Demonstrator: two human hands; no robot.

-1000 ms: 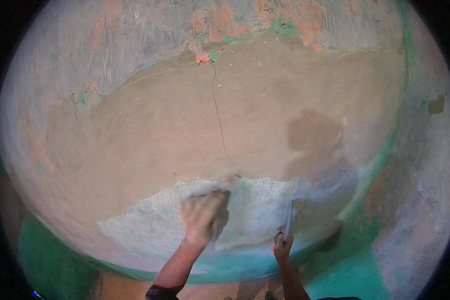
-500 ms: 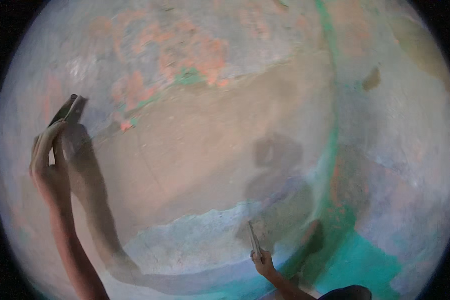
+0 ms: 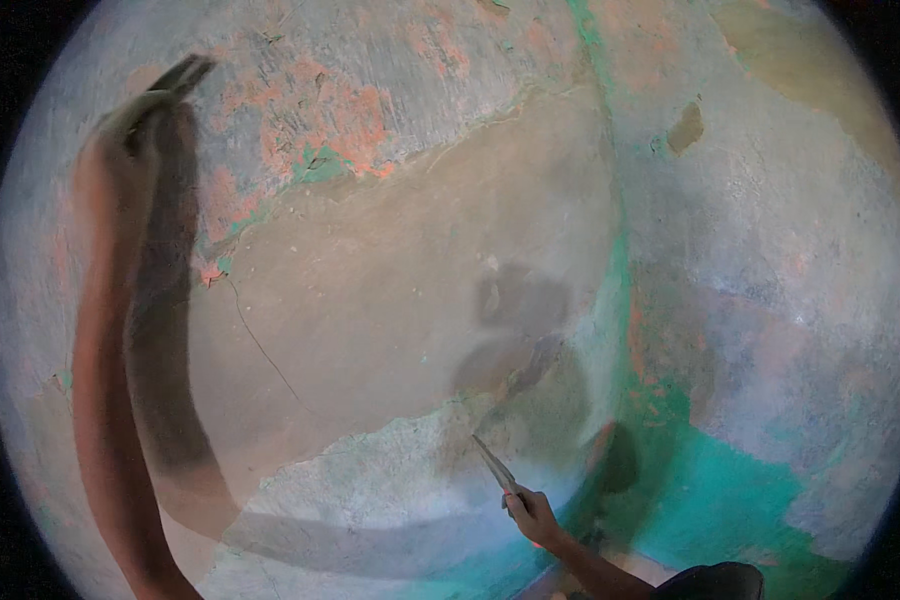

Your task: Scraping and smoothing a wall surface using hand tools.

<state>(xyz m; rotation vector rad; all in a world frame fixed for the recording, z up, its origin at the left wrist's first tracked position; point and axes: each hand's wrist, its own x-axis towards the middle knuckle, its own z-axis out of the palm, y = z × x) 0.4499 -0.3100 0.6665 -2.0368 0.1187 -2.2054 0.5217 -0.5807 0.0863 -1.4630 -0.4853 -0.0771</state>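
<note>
- Low and right of centre, nearest to me: right hand [image 3: 532, 512] closed around the handle of a narrow scraper [image 3: 494, 465]. Blade points up and left, long axis running diagonally from the hand toward the wall.
- Blade tip sits at the ragged lower edge of the bare brown plaster patch [image 3: 390, 300], where it meets the pale rough band [image 3: 370, 480] below. Touching or just off the surface, I cannot tell.
- Right hand is clearly the nearer one to that edge; left is well apart from it.
- Dark rounded thing [image 3: 715, 582] at the bottom rim beside the right forearm; I can't identify it.
- Left arm [image 3: 100, 400] stretches up the left side of the view, motion-blurred. Left hand [image 3: 135, 115] is up high at the wall, fingers seemingly curled on a flat dark tool [image 3: 182, 75], but blur makes the grip uncertain.
- Farther out: wall [image 3: 770, 250] with flaking orange-red paint [image 3: 310, 120] upper left, a green stripe [image 3: 610, 250] running down past the patch, and a solid green area [image 3: 740, 480] lower right.
- Thin crack [image 3: 260, 345] runs down through the patch, left of the scraper.
- Containers: none in view.
</note>
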